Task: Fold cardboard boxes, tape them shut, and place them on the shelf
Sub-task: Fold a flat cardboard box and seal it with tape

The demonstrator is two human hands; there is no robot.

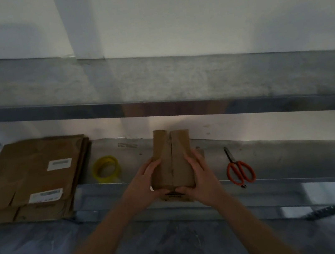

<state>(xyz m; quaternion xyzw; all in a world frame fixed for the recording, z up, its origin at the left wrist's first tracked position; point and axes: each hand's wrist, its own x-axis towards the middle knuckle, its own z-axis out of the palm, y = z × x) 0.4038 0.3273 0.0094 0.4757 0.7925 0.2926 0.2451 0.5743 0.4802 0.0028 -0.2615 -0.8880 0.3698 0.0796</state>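
Both hands clasp a small cardboard box [173, 161]: the left hand [149, 182] is curled round one side and the right hand [199, 179] round the other, pressing its two flaps together along a centre seam. It seems to rest on the lower shelf [276, 153], though blur leaves that unsure. Folding looks done and taping is due, so one hand must free itself for the yellow tape roll [106, 169] left of the grip; the scissors [240, 170] lie to its right. The shut flaps hide any contents.
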